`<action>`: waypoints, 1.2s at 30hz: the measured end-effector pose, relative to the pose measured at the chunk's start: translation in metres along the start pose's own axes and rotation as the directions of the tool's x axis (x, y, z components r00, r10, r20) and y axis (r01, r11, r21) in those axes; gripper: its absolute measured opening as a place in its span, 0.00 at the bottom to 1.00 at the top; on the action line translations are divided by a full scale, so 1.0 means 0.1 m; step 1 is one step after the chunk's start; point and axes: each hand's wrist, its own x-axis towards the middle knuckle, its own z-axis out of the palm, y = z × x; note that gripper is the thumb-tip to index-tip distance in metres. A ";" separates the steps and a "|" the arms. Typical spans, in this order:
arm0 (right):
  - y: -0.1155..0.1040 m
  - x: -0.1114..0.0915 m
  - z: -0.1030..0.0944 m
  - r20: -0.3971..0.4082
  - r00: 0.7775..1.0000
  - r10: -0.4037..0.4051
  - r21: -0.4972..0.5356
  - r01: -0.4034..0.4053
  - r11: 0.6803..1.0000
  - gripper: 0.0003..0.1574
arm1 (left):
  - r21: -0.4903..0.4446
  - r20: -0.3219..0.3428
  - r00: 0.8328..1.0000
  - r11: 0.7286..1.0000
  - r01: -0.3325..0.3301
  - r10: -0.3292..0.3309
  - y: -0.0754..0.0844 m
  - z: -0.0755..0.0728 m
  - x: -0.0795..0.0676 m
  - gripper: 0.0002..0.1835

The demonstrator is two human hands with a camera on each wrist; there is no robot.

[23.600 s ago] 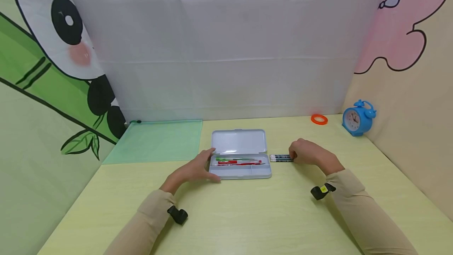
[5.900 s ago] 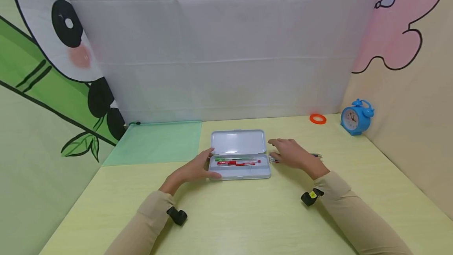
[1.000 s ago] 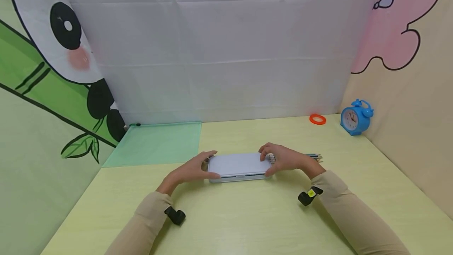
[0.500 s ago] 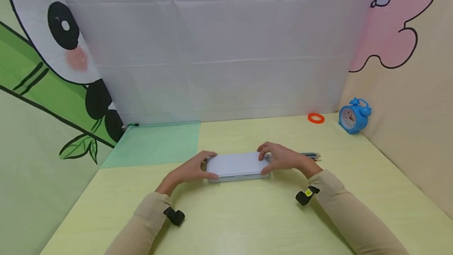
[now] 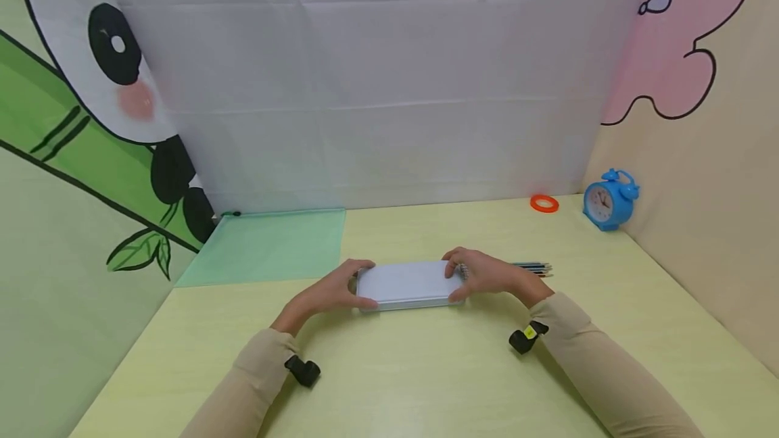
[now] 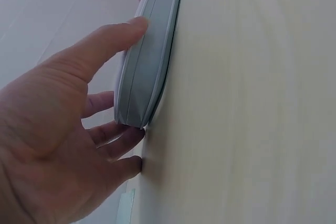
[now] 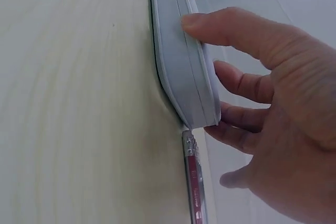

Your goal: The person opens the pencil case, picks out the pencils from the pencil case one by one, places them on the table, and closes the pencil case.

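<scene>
A pale grey-white pencil case [image 5: 406,282] lies flat on the table with its lid down, so its contents are hidden. My left hand [image 5: 328,290] holds its left end, thumb on the front side and fingers around the far corner. At the right end, my right hand [image 5: 491,272] grips the case between the thumb in front and fingers on the lid's far edge. Several dark pencils [image 5: 537,268] lie side by side just right of the case, partly behind the right hand. In the right wrist view, a red-barrelled pencil [image 7: 194,179] has its eraser end near the case's corner.
A pale green mat [image 5: 274,249] covers the table's back left. An orange-red ring [image 5: 552,209] and a blue alarm clock [image 5: 601,203] stand at the back right. A white sheet [image 5: 389,100] hangs along the table's back edge.
Earlier the case stood open with pens inside and my right hand was at the pencils. Then the lid came down; its last front gap has since closed under my hands.
</scene>
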 end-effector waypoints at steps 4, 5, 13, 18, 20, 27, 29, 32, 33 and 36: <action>0.00 -0.03 0.03 0.020 0.999 -0.027 -0.111 0.029 0.993 0.24 | 0.060 0.003 1.000 0.998 -0.026 0.026 -0.02 0.04 0.03 0.49; 0.00 -0.03 0.03 0.024 0.999 -0.027 -0.131 0.030 0.991 0.24 | 0.066 0.006 0.999 0.997 -0.032 0.032 -0.01 0.05 0.03 0.49; -0.03 -0.03 0.03 0.011 1.000 -0.018 -0.201 0.019 0.979 0.25 | 0.084 0.004 1.000 0.996 -0.032 0.031 0.00 0.04 0.04 0.49; 0.00 -0.01 0.02 0.004 1.000 0.021 -0.204 -0.020 0.979 0.25 | 0.103 0.002 1.000 0.994 -0.023 0.023 0.02 0.05 0.04 0.49; 0.00 -0.01 0.03 0.004 0.999 0.035 -0.198 -0.034 0.980 0.25 | 0.107 -0.001 1.000 0.994 -0.023 0.023 0.02 0.05 0.04 0.49; -0.01 -0.02 0.02 0.001 0.999 0.054 -0.195 -0.053 0.979 0.26 | 0.093 -0.005 1.000 0.996 -0.006 0.006 0.02 0.07 0.05 0.52; -0.01 -0.04 -0.01 -0.012 0.999 0.043 -0.183 -0.045 0.982 0.28 | 0.099 0.000 1.000 0.995 0.010 -0.010 0.01 0.06 0.05 0.55; 0.00 -0.07 -0.06 -0.065 0.997 0.032 -0.152 -0.041 0.988 0.32 | 0.088 -0.002 1.000 0.996 0.024 -0.024 0.03 0.01 0.04 0.58; 0.00 -0.08 -0.08 -0.092 0.995 0.029 -0.147 -0.042 0.988 0.33 | 0.078 -0.012 1.000 0.997 0.026 -0.025 0.04 -0.02 0.03 0.59; 0.02 -0.10 -0.14 -0.197 0.980 0.020 -0.176 -0.056 0.983 0.35 | 0.068 -0.074 0.997 0.997 0.042 -0.036 0.08 -0.10 0.00 0.56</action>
